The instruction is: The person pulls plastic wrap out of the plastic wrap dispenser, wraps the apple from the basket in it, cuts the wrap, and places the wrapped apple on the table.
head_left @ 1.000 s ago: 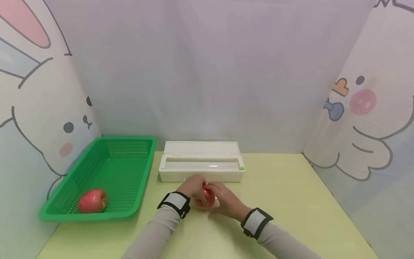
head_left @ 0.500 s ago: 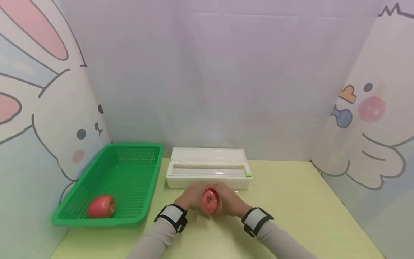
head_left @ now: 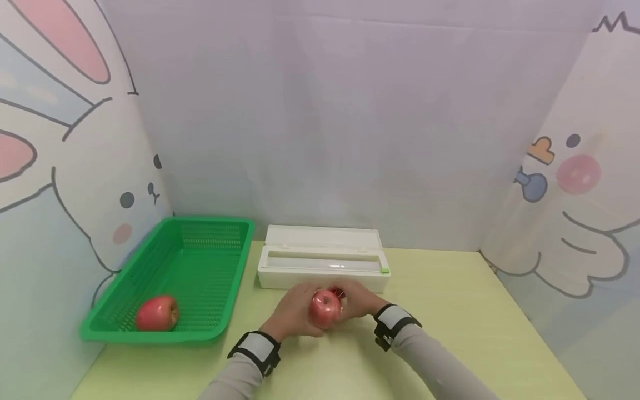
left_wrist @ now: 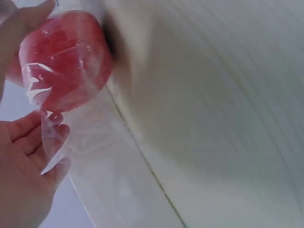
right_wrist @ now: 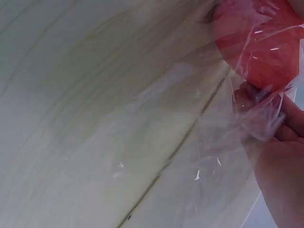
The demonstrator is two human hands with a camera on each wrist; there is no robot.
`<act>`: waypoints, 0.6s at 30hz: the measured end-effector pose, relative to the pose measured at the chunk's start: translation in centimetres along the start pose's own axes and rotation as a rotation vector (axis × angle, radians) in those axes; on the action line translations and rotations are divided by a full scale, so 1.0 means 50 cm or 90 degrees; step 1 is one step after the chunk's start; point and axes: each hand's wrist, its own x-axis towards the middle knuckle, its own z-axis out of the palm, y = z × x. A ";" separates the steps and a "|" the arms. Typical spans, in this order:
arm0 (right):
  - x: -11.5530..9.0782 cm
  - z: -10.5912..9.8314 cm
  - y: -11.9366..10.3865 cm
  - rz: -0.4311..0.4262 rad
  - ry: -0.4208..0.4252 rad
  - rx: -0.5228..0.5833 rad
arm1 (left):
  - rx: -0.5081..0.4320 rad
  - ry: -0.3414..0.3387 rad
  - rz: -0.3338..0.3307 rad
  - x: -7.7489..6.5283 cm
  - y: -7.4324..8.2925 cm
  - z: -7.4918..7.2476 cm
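A red apple [head_left: 325, 309] with shiny clear cling film over it sits between both hands at mid-table, its stem end facing up. My left hand [head_left: 294, 312] holds the apple's left side; in the left wrist view its thumb lies at the top and its fingers touch the underside, with a loose flap of film [left_wrist: 51, 142] across them. On the other side, my right hand [head_left: 358, 300] has curled fingers gripping bunched film [right_wrist: 266, 114] against the apple. Part of the right thumb is hidden.
Right behind the hands stands a white cling film dispenser [head_left: 322, 279], lid up, with a green slider [head_left: 384, 271] at its right end. At left, a green basket [head_left: 150, 336] contains another apple [head_left: 157, 313]. Printed cloth walls enclose the back and sides.
The apple has turned so its stem end shows upward and more of it is visible. My left hand has shifted to its left side; my right hand has moved slightly back.
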 end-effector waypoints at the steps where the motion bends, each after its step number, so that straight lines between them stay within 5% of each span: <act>1: -0.001 -0.002 0.002 -0.002 -0.009 0.010 | -0.010 0.003 0.003 0.001 -0.001 0.002; 8: -0.006 -0.008 -0.003 0.029 -0.051 0.033 | -0.117 0.000 0.008 0.009 -0.012 0.025; 13: -0.013 -0.004 -0.019 0.056 -0.060 0.028 | -0.250 -0.033 -0.054 0.003 -0.019 0.045; 18: -0.017 0.002 -0.025 0.078 -0.059 0.037 | -0.289 -0.025 -0.080 -0.005 -0.022 0.054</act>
